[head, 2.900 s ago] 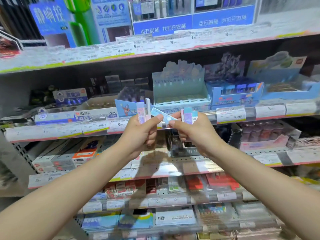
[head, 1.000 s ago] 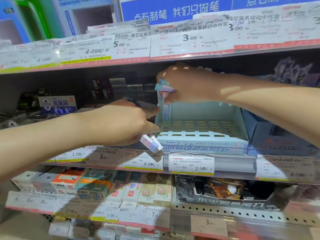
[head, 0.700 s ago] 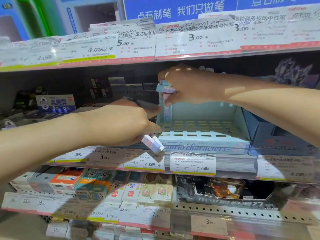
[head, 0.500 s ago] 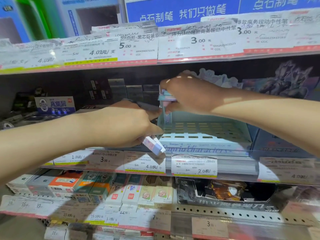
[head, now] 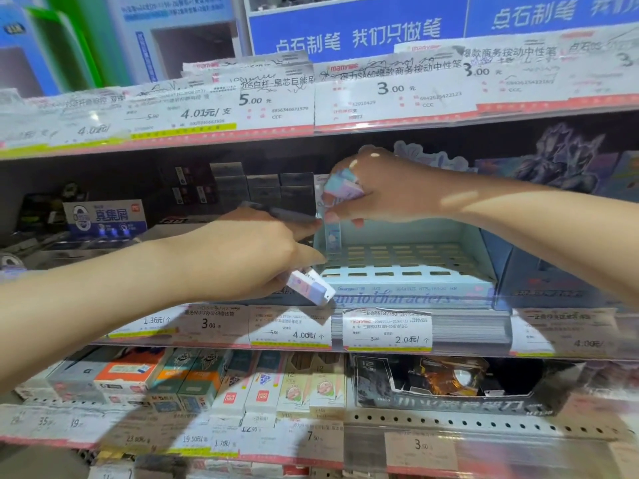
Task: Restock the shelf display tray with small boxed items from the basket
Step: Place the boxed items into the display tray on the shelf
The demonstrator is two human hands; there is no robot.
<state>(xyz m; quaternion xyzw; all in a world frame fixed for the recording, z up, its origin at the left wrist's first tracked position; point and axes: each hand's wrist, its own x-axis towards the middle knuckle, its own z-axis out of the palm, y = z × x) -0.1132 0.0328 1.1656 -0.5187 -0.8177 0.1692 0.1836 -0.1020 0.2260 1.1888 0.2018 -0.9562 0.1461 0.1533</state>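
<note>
Stationery shelving holds a slotted pale-blue display tray [head: 408,267] with nearly every slot bare, so restocking looks barely begun: right hand [head: 377,188] pinches pastel boxes [head: 340,186] above its back-left corner, left hand [head: 242,257] grips another box [head: 311,286].

Bright overhead store light, dark recess under the upper shelf [head: 311,133], small sunlit patches on right hand [head: 377,191], arm shadows across lower price labels [head: 214,326], motion blur throughout, strongest at edges, wide-angle bowing of shelf lines.
</note>
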